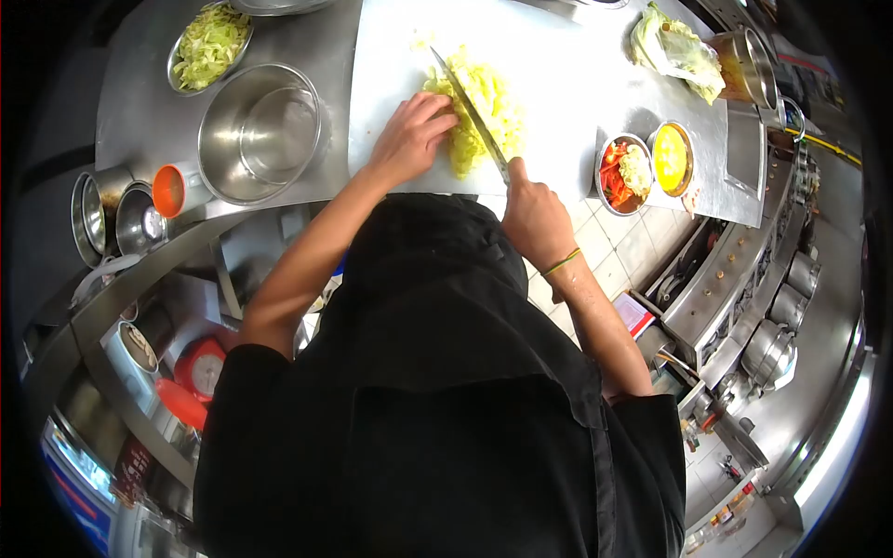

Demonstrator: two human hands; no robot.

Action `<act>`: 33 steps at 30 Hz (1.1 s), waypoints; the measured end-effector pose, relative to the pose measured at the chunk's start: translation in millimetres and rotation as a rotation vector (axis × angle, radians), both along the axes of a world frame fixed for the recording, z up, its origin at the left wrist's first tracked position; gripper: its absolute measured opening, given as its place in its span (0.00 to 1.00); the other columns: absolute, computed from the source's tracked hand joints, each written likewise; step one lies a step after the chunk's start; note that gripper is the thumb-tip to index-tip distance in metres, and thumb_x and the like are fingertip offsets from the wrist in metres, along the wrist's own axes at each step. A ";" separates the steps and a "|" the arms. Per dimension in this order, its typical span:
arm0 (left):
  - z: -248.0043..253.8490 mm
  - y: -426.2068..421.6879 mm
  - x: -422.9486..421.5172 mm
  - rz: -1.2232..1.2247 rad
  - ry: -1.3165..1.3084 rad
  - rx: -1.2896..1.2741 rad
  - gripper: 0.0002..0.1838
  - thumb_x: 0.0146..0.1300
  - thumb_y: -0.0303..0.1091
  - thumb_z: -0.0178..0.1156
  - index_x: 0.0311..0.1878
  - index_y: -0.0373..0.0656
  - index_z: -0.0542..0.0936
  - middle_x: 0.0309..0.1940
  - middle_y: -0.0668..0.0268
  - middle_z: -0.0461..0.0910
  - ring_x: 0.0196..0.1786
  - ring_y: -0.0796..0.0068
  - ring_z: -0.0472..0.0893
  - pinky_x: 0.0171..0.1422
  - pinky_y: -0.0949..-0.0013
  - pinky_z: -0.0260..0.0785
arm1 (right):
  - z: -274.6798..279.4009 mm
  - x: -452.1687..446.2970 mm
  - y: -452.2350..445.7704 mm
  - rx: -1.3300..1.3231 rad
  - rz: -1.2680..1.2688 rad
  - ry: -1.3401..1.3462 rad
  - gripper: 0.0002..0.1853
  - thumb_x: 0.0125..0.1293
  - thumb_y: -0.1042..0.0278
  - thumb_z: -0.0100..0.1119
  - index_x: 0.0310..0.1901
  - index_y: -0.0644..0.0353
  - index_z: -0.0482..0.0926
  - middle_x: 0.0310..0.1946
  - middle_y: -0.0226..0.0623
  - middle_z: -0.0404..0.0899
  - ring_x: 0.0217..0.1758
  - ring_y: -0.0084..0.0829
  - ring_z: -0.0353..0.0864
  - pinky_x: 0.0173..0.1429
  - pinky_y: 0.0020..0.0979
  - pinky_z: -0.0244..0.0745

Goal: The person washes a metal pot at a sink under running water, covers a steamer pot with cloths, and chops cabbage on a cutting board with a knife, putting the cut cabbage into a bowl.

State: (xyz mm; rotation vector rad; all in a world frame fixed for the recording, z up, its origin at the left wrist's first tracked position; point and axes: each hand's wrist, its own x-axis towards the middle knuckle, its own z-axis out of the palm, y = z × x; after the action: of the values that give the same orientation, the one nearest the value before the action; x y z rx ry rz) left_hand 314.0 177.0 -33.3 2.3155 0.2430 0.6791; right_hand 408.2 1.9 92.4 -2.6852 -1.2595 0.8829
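A heap of chopped pale green leaves (493,98) lies on the white cutting board (391,56). In my right hand (539,219) is the handle of a long knife (473,116), whose blade points up and left across the heap. My left hand (414,138) rests on the left side of the heap, left of the blade, with its fingers bent and drawn together against the leaves. Whether those fingers grip any leaves is hidden.
To the left stand a large steel bowl (259,135), a bowl of chopped leaves (212,46) and an orange cup (169,191). On the right are a bowl of red and pale pieces (625,175), a bowl of yellow liquid (670,160) and bagged leaves (677,51).
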 end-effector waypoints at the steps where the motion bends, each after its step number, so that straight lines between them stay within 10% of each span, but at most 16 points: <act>1: -0.1 0.3 1.9 0.009 -0.002 0.030 0.14 0.50 0.20 0.61 0.42 0.40 0.81 0.51 0.62 0.76 0.57 0.60 0.72 0.59 0.61 0.66 | 0.2 -1.1 -0.7 -0.035 0.011 -0.002 0.16 0.55 0.79 0.47 0.47 0.64 0.61 0.24 0.60 0.78 0.31 0.60 0.80 0.37 0.54 0.74; 7: -7.2 2.6 5.8 -0.040 -0.003 0.026 0.13 0.51 0.22 0.60 0.42 0.40 0.81 0.50 0.63 0.77 0.56 0.62 0.74 0.55 0.62 0.66 | -73.2 1.7 16.6 0.225 -0.006 -0.030 0.11 0.59 0.79 0.45 0.44 0.65 0.61 0.21 0.63 0.76 0.28 0.63 0.77 0.33 0.58 0.71; 33: -17.1 -5.0 -1.8 0.045 -0.094 -0.011 0.08 0.51 0.20 0.59 0.36 0.39 0.79 0.43 0.63 0.76 0.51 0.62 0.75 0.53 0.62 0.67 | -60.7 9.7 30.9 0.168 0.033 0.008 0.17 0.54 0.79 0.49 0.47 0.65 0.64 0.24 0.60 0.78 0.29 0.61 0.79 0.36 0.55 0.73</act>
State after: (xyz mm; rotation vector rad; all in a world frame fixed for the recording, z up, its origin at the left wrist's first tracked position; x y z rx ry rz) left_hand 312.2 172.0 -50.4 2.2664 0.2553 0.8054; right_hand 418.0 32.8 31.7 -2.5361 -1.3170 0.7541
